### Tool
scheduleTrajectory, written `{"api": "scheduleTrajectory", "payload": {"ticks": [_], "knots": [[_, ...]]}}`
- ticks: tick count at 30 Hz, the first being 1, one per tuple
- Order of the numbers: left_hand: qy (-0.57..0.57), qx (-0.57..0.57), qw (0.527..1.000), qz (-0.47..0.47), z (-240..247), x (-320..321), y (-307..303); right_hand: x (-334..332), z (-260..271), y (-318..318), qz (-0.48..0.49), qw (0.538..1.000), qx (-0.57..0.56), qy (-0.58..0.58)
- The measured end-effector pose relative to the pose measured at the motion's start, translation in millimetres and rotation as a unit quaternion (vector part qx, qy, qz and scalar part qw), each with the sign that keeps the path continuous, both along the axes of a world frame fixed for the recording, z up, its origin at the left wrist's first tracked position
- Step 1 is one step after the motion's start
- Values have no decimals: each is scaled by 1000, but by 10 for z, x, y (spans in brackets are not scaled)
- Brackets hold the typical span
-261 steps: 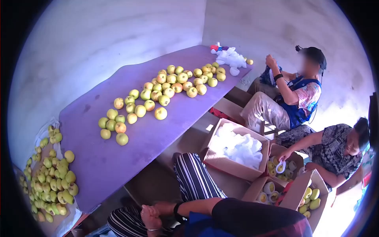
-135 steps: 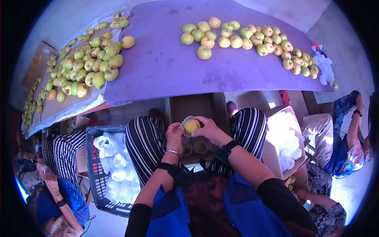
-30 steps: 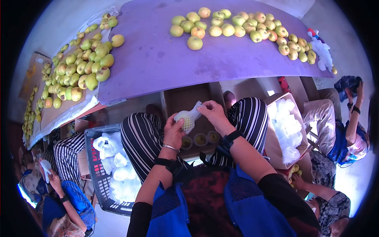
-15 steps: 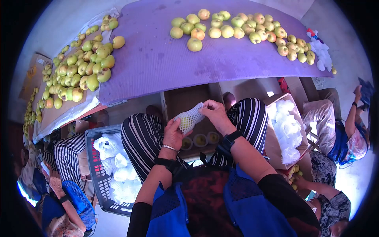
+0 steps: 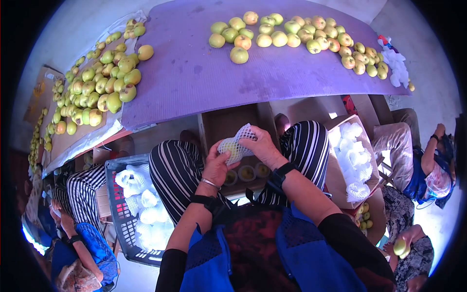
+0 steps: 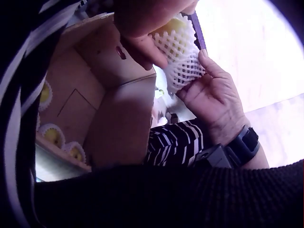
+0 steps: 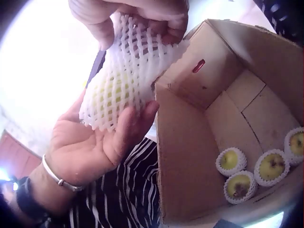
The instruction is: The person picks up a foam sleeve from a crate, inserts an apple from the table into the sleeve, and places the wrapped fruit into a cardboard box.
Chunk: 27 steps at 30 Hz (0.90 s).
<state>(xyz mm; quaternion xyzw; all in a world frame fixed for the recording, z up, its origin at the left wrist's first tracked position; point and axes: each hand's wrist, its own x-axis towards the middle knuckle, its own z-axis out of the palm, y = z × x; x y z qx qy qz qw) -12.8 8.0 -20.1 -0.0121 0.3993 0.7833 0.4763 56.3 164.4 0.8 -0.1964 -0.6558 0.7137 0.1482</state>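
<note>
A white foam net (image 5: 236, 148) with a yellow-green apple inside is held between both hands above the lap. The left hand (image 5: 215, 164) curls its fingers and thumb round the apple end of the net. Its loose end is pinched by the right hand (image 5: 264, 147). In the right wrist view the apple shows through the mesh (image 7: 110, 95), above the palm of the left hand (image 7: 90, 147). The left wrist view shows the net (image 6: 183, 66) between the left hand (image 6: 154, 23) and the right hand (image 6: 216, 97).
Below the hands stands a cardboard box (image 7: 175, 156) with several netted apples (image 7: 271, 166). A black crate (image 5: 118, 214) and a carton (image 5: 335, 185) hold white nets. Apples lie on the purple table (image 5: 194, 78) and heaped at left. Other people sit at both sides.
Over the last second the net's loose end has gone from stretched out to bunched nearer the apple, with the right hand's fingers further over it. At right, a person now holds apples.
</note>
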Motion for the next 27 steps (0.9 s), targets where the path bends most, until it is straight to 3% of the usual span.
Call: {"api": "scheduleTrajectory", "payload": {"ticks": [2,5,8,10,11,14,16,19,23,26,27], "knots": [[13,-17,1000,-2,10,3,17,-13,-62,-15,-13,999,42,-2],[47,-59,997,-5,3,12,49,-17,-23,-64,-70,975,197,-79],[68,-103,992,2,-15,32,73,-63,-63,-154,-86,944,318,-8],[45,-116,992,18,-56,19,67,-45,59,-244,4,939,342,23],[20,-75,997,25,-92,11,49,-40,111,-289,49,934,352,39],[-48,67,996,27,-108,-14,13,-41,148,-367,48,908,409,76],[-87,182,979,4,39,-22,4,-27,219,-399,49,901,425,67],[-47,183,982,16,111,1,24,1,217,-412,81,885,447,100],[-70,129,988,56,-204,-54,-5,21,89,-424,135,844,482,190],[-141,134,977,84,-281,-100,-32,87,22,-401,160,901,370,161],[-149,139,975,93,-233,-96,-20,100,68,-394,120,911,368,141]]}}
